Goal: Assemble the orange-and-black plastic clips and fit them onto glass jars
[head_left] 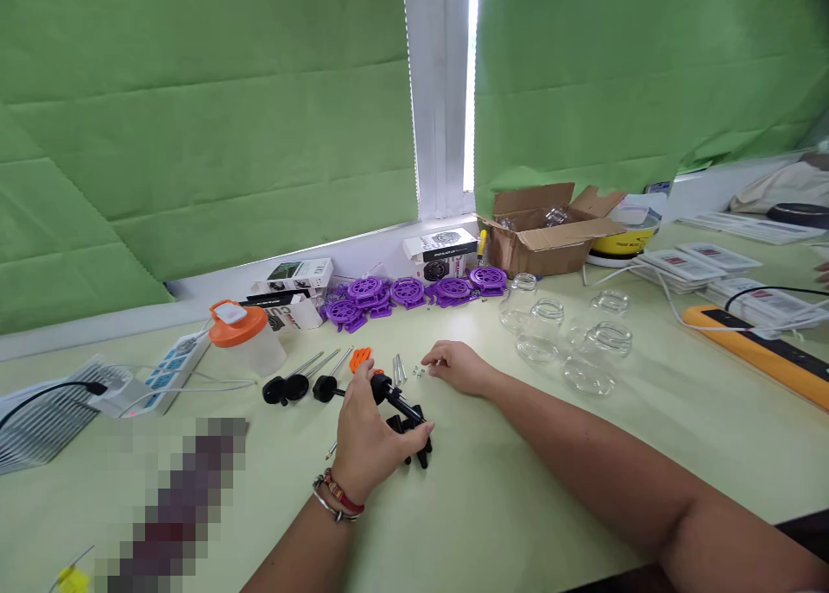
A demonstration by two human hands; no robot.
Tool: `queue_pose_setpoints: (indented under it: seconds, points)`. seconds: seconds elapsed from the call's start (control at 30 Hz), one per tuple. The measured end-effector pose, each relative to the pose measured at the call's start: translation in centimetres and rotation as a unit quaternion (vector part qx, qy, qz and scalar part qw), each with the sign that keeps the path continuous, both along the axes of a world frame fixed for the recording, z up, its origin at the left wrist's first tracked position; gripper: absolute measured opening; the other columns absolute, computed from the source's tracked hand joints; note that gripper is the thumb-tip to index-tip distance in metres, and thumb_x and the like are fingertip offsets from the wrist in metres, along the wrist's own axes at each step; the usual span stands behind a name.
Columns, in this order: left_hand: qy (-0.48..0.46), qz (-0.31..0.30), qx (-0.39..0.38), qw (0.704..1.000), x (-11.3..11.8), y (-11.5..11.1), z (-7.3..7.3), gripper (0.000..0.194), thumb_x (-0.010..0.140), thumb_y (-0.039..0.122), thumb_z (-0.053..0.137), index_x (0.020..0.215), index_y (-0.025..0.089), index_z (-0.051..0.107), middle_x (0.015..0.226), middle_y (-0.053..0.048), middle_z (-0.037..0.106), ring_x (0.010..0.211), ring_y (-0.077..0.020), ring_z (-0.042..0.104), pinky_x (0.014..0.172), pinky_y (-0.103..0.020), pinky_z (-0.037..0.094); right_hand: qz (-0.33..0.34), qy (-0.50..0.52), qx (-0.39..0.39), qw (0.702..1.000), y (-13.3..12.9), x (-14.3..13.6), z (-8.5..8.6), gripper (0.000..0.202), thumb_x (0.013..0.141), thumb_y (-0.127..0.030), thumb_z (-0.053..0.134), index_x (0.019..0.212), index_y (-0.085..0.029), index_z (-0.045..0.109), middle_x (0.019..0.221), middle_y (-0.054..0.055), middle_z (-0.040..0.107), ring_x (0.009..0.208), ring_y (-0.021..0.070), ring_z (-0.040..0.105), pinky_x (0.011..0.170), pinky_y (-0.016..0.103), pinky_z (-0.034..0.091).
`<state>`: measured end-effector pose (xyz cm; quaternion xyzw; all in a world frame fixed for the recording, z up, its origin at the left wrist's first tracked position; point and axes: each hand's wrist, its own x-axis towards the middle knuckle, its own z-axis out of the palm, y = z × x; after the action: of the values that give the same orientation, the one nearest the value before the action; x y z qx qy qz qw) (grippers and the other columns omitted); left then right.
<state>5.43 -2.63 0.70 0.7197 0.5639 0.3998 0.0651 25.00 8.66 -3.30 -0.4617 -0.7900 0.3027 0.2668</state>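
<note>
Gripping a black tubular part, the left hand spans it from end to end, thumb at the lower-right end and the other fingers by the broader upper-left end. The part's long axis slants down to the right, above the pale green table.

Just beyond the part and a little to its right, tiny metal pieces lie at the fingertips of the right hand, the nearer of the two. Its fingers are bent low; whether they pinch a piece cannot be told. Slim, shiny metal pins lie between the pieces and the left fingers.

More smooth black parts sit beneath the left hand. Left of its fingers are metal rods with rounded black ends; just beyond are flat orange pieces. Farther beyond both hands, purple openwork discs spread in a row, while clear, round-mouthed jars stand right of the right fingers.
</note>
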Motion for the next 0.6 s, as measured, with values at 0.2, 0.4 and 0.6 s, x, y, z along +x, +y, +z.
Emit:
queue_pose_setpoints:
  seconds: [0.2,0.4,0.6]
  points:
    - [-0.061,-0.023,-0.059,0.996,-0.6,-0.1,0.5,0.096,0.054,0.039,0.079,0.131,0.018,0.026,0.114,-0.014,0.055,0.11,-0.0312,0.054,0.093,-0.05,0.043,0.073,-0.041,0.027,0.996,0.9,-0.7,0.4,0.017,0.073,-0.016,0.065,0.085,-0.022,0.075,0.087,0.004,0.067,0.077,0.0165,0.06,0.071,0.027,0.042]
    - [-0.063,-0.021,-0.083,0.994,-0.7,-0.1,0.6,0.098,0.052,0.04,0.079,0.131,0.018,0.024,0.112,-0.014,0.056,0.113,-0.0314,0.052,0.093,-0.05,0.044,0.088,-0.089,0.041,0.991,1.2,-1.0,0.7,0.013,0.076,-0.017,0.062,0.081,-0.02,0.073,0.087,0.004,0.068,0.076,0.0163,0.06,0.07,0.026,0.041]
    - [-0.078,-0.017,-0.115,0.99,-1.0,-0.1,0.6,0.096,0.054,0.04,0.079,0.129,0.019,0.024,0.113,-0.014,0.055,0.111,-0.0308,0.053,0.091,-0.049,0.044,0.08,-0.109,0.082,0.987,-0.4,-0.9,1.8,0.014,0.083,-0.015,0.055,0.083,-0.017,0.069,0.087,0.007,0.065,0.082,0.0186,0.059,0.074,0.028,0.041]
